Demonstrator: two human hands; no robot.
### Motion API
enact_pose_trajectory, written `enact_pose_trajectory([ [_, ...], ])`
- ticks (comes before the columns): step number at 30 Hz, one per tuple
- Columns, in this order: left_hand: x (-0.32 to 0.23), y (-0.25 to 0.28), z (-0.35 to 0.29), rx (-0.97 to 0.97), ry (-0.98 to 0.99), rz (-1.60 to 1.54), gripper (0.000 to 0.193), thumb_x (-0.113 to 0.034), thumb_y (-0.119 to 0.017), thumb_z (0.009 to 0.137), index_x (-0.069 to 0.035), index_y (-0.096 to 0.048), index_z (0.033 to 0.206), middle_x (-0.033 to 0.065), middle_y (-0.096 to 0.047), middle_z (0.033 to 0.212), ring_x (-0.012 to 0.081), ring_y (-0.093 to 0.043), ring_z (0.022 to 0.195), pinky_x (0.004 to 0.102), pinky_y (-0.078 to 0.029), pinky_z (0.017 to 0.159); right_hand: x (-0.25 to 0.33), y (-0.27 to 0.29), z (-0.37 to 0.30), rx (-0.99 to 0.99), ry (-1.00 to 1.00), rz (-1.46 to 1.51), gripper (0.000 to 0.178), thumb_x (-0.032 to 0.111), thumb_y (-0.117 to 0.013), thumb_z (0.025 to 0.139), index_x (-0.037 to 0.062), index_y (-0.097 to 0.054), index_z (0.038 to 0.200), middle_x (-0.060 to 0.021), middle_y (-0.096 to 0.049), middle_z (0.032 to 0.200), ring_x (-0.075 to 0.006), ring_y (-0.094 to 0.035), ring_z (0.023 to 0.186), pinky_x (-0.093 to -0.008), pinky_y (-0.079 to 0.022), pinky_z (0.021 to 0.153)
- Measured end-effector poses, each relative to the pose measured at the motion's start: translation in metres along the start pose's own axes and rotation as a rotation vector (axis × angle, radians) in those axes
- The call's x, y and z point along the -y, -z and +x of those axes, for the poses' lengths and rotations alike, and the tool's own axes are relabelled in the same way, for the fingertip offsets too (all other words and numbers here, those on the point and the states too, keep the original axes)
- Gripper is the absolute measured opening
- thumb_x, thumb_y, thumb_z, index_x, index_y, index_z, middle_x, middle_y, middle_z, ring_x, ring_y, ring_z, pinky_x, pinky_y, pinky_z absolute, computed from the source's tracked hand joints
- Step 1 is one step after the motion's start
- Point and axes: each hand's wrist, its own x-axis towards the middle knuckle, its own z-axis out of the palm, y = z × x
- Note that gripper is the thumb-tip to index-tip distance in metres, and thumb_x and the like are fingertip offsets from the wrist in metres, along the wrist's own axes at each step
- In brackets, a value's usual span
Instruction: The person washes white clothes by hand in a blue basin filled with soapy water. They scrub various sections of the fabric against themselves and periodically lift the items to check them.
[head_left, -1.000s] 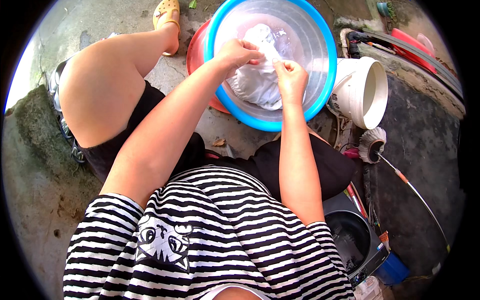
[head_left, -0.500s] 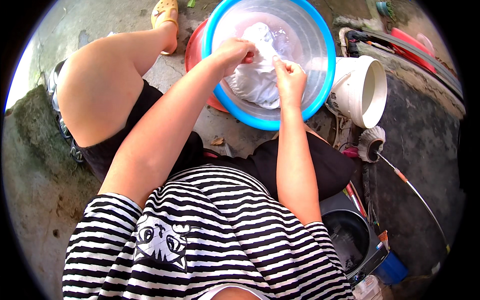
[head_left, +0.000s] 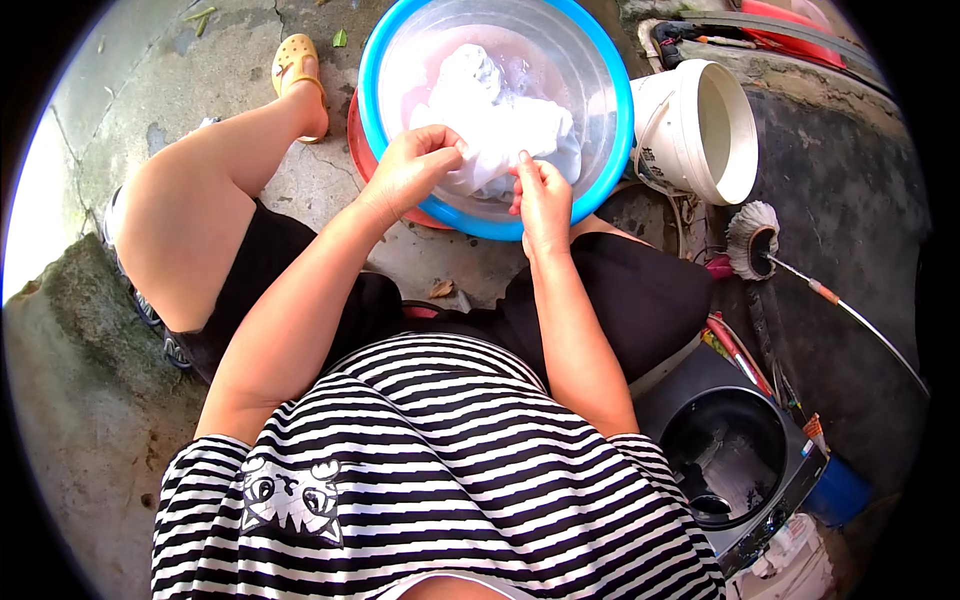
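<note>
A white cloth garment (head_left: 510, 125) lies bunched in the washbasin (head_left: 622, 120), a translucent tub with a bright blue rim and cloudy, sudsy water. My left hand (head_left: 412, 172) pinches the near edge of the garment between thumb and fingers, just inside the rim. A little to the right, my right hand (head_left: 545, 205) holds the same edge with its thumb up and its fingers curled. A short stretch of fabric spans the gap between both hands. The garment's far part rests wet in a heap in the water.
Under the washbasin shows a red basin (head_left: 357, 140). Right of it, a white bucket (head_left: 690, 130) lies tipped with its mouth rightward. A long-handled round brush (head_left: 752, 240), a grey appliance with a black bowl (head_left: 725, 455) and a blue container (head_left: 840, 490) are farther right.
Both hands have moved nearer to my body, from mid-basin to its near rim. They now hold the garment's near edge, and its far part lies heaped. The view has shifted slightly.
</note>
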Motion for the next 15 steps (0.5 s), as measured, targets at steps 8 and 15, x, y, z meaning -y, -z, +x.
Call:
enact_pose_trajectory([
  [8, 0.013, 0.005, -0.006, 0.132, 0.068, -0.189, 0.012, -0.012, -0.052, 0.078, -0.002, -0.059, 0.08, -0.0001, -0.056, 0.076, 0.0078, -0.049, 0.073, 0.0213, -0.038, 0.071, 0.004, -0.024, -0.026, 0.115, 0.401, -0.255, 0.026, 0.021, -0.062, 0.082, 0.0002, -0.051, 0.071, 0.0007, -0.05, 0.058, -0.0056, -0.045, 0.055, -0.022, -0.038, 0.051],
  [15, -0.002, 0.005, 0.047, 0.126, 0.078, -0.304, 0.037, -0.03, -0.043, 0.089, 0.001, -0.059, 0.102, 0.0083, -0.059, 0.098, 0.0148, -0.051, 0.09, 0.0282, -0.04, 0.08, 0.019, -0.037, -0.023, 0.032, 0.582, -0.552, 0.017, 0.015, -0.059, 0.075, 0.0014, -0.05, 0.07, -0.0151, -0.056, 0.068, -0.0341, -0.054, 0.061, -0.041, -0.043, 0.055],
])
